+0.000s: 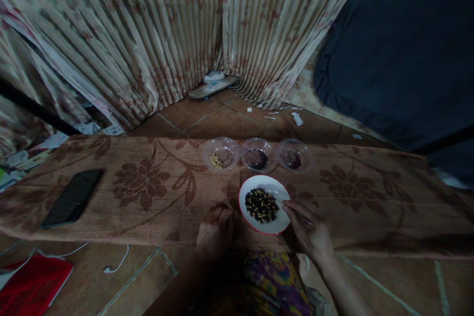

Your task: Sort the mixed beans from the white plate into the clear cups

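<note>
My right hand (309, 229) is closed around slim metal tweezers (277, 194), whose tips reach over a white plate with a red rim (255, 181). A mixed heap of black and pale yellow beans (261, 205) lies on the plate. Left of the plate, my left hand (215, 231) rests on the cloth in a loose fist, and nothing shows in it. Behind the plate stand three clear plastic cups in a row: one with yellow beans (216, 160), one with black beans (258, 159), one with dark red beans (295, 159).
A patterned brown cloth (177, 217) covers the long, narrow table. A dark phone (73, 198) lies at its left end. Beyond are striped curtains (177, 19), a skateboard (213, 88) and white scraps on the tiled floor. A red bag (35, 281) lies at lower left.
</note>
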`<state>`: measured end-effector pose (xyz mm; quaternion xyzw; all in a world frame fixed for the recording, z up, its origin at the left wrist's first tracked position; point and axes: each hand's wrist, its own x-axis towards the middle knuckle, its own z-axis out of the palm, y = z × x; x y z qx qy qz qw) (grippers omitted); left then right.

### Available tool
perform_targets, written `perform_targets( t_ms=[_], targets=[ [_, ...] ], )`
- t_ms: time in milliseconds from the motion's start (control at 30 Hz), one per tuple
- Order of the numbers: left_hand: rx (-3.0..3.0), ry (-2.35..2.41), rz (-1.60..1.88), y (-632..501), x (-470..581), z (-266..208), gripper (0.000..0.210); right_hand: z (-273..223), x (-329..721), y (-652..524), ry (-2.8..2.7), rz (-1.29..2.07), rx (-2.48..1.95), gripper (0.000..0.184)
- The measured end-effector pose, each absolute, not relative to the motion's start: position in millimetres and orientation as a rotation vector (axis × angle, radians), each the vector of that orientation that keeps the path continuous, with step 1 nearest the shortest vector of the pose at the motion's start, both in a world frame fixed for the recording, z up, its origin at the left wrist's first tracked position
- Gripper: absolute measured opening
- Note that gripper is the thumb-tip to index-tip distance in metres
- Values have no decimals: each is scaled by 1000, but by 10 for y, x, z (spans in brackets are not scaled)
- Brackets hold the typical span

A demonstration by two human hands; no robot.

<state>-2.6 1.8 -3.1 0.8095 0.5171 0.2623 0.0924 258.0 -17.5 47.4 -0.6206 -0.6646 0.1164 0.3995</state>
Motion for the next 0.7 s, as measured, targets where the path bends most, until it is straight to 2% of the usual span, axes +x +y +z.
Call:
perform_targets(
  t_ms=[267, 700],
  targets=[
    [2390, 1521, 764, 24, -25, -26, 13, 496, 2518, -178, -1532, 375, -1679, 24],
    [2412, 1521, 797, 28, -14, 20, 15, 474, 2541, -210, -1553, 340, -1699, 26]
  ],
)
